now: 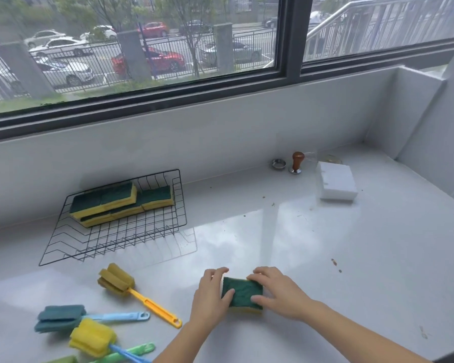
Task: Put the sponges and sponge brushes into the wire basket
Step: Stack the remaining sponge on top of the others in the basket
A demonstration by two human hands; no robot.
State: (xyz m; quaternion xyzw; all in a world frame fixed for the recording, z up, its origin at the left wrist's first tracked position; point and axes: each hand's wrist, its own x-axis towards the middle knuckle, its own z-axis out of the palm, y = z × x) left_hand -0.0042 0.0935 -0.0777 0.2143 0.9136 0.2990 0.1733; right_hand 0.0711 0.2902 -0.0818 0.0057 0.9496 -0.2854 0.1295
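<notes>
A sponge on the counter, well short of the basket, is gripped by the left hand and right hand. Light, squashy: its short ends are best pinched gently.

Cut off by the bottom edge: a green sponge brush, its head mostly out of frame, and the blue handle of the yellow-headed brush. Hidden under both hands: the ends of the green-topped sponge, with only a sliver of its yellow underside showing. Too small and blurred to identify: the clear thing behind the white block, and dark specks scattered on the counter.
</notes>
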